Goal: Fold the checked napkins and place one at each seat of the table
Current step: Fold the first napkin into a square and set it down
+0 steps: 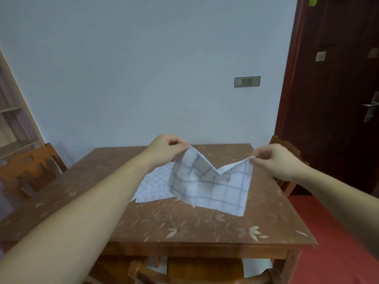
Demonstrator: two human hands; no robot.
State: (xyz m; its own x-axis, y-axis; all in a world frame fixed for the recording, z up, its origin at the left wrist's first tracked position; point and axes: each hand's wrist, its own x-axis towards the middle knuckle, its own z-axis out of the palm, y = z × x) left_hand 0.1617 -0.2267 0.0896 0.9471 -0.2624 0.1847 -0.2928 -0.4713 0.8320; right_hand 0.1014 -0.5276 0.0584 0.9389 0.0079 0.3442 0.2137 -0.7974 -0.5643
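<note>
A white checked napkin [213, 187] hangs above the middle of the table, sagging in a V between its two raised corners. My left hand [167, 147] pinches the left corner. My right hand [274, 160] pinches the right corner. Its lower edge touches the brown flower-patterned table [184, 226]. A second checked napkin [153, 185] lies flat on the table behind and to the left, partly hidden by the held one and my left forearm.
Wooden chairs stand at the left side [30, 171], the right side [287, 148] and the near side [184, 271] of the table. A dark door [338, 89] is at the right, a pale wall behind, red floor [338, 232] to the right.
</note>
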